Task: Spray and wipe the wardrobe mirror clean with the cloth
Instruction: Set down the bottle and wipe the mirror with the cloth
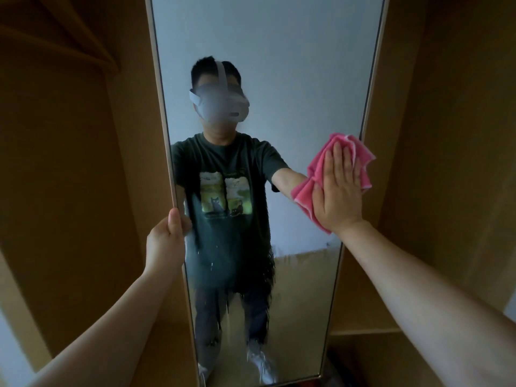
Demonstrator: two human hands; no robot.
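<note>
A: What is to be seen, biggest first?

B: A wooden wardrobe [69, 163] is seen on both sides, and a tall framed mirror [279, 65] is set between its panels. The lower half of the glass is marked by spray runs [265, 286] dripping downward. No drips are seen higher up.

A: Where is the cloth?

B: The pink cloth [360, 157] is pressed to the glass near the mirror's right edge, at about mid-height, above the drips. It is bunched, with folds showing past the hand.

A: How are the hands set?

B: The right hand [339, 191] is laid flat over the cloth, its fingers [337, 160] straight and together, with nothing grasped. The mirror's left frame is gripped by the left hand [164, 241], thumb on the front; its other fingers are hidden behind the edge.

A: How is the wipe done well?

B: Wiping is judged to be under way. Even pressure is best applied through the whole palm, and the cloth carried across in overlapping passes, worked downward so that the runs are caught before the bottom frame is reached. The frame should be held steady, since the panel may swing. The cloth is best refolded once damp, or smears may be left.
</note>
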